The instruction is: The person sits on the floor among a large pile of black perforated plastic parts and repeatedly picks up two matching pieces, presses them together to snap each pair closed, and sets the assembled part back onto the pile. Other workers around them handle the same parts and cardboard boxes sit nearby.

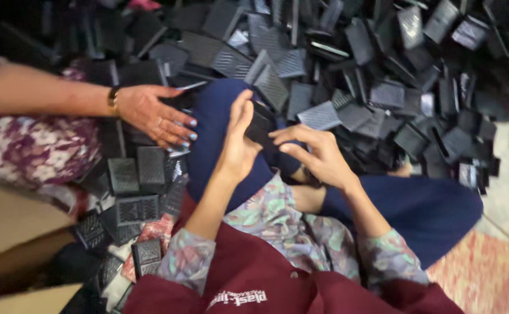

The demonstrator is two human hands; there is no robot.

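My left hand [238, 142] and my right hand [315, 154] are raised over my knee in blue trousers [211, 119] and both grip one small black ribbed plastic piece [260, 127]. The left hand holds its near-left edge, and the right hand's fingers pinch its right side. A large heap of similar black plastic pieces [347, 70] covers the floor in front of me. Another person's hand [152, 113], with a bangle and painted nails, reaches in from the left and rests on black pieces beside my knee.
More black pieces [132, 192] lie scattered at my left by the other person's floral clothing [27, 145]. A cardboard box edge [10, 232] is at lower left. A patterned red mat [487, 273] lies at lower right.
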